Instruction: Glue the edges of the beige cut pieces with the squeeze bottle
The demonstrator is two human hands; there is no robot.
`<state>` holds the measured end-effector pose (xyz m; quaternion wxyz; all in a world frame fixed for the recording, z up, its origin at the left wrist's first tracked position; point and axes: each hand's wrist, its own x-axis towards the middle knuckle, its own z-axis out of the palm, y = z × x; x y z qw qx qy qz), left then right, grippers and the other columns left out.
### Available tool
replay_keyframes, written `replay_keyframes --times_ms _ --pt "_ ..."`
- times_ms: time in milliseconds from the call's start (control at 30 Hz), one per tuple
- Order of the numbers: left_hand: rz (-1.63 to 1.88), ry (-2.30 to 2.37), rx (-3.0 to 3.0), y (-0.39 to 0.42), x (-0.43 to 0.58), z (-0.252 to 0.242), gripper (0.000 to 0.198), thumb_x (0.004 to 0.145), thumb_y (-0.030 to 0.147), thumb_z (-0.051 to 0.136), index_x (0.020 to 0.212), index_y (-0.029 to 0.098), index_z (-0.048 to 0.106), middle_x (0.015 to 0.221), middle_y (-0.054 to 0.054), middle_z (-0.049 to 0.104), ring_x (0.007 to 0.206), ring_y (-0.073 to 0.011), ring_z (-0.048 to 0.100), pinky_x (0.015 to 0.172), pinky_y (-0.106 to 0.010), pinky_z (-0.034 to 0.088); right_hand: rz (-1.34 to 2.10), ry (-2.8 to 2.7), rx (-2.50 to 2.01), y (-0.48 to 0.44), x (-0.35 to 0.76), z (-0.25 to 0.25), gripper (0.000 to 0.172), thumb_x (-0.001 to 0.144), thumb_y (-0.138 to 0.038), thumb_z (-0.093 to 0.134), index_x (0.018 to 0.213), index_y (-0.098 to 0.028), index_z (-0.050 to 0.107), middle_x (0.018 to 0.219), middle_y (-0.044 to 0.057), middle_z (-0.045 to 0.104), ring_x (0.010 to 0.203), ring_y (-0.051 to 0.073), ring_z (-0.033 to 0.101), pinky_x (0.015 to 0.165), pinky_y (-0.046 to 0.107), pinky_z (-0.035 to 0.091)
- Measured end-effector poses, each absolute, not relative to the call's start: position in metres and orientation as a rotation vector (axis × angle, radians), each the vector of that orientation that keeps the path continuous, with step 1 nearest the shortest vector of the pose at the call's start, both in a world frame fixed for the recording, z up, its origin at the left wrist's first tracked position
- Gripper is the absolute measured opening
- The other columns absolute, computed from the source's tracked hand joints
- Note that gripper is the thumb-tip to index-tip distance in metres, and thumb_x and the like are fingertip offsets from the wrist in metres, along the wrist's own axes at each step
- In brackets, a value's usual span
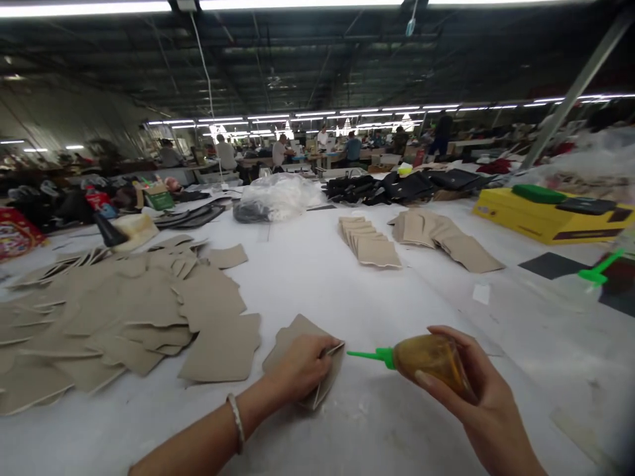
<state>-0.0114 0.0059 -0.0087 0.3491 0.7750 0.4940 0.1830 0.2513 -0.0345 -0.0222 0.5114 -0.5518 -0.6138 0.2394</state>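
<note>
I see left hand clamped on tan piece, lower centre; right hand gripping bottle, lower right, nozzle beside piece.

The left hand grips a tan piece near the green-tipped bottle in the right hand.

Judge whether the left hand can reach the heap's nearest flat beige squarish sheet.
Probably, after letting go: the left hand grips a beige white-edged piece, though nothing visible covers the flat sheet.
</note>
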Motion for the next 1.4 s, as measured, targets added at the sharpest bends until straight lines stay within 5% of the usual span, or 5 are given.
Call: replay_keyframes --times_ms 633,1033,1400 --pt "0.365 1.356 2.051 0.004 -0.005 -0.006 0.039 0.078 0.01 0.041 0.103 0.02 0.069 0.096 -0.004 0.073 0.085 -0.0196 0.063 0.074 -0.025 0.044 0.114 -1.885 -1.277 -0.034 0.223 -0.013 0.043 0.085 -0.043 0.066 0.121 -0.026 0.05 0.108 0.003 0.06 0.091 0.021 0.062 0.08 0.027 0.049" --pt "0.356 1.37 2.127 0.002 -0.004 -0.007 0.028 0.078 0.013 0.044 0.093 0.022 0.066 0.075 -0.001 0.068 0.067 -0.0167 0.06 0.059 -0.024 0.038 0.4 -1.682 -1.38 -0.031 0.228 -0.018 0.045 0.081 -0.049 0.07 0.117 -0.029 0.052 0.106 0.001 0.059 0.088 0.022 0.06 0.077 0.031 0.049" --pt "0.351 1.344 2.174 0.002 -0.006 -0.011 0.033 0.081 0.014 0.042 0.104 0.022 0.065 0.084 -0.003 0.07 0.075 -0.0189 0.063 0.066 -0.025 0.042 0.563 -1.593 -1.366 -0.03 0.234 -0.025 0.047 0.079 -0.049 0.073 0.116 -0.03 0.052 0.102 -0.001 0.058 0.084 0.02 0.06 0.073 0.029 0.048"
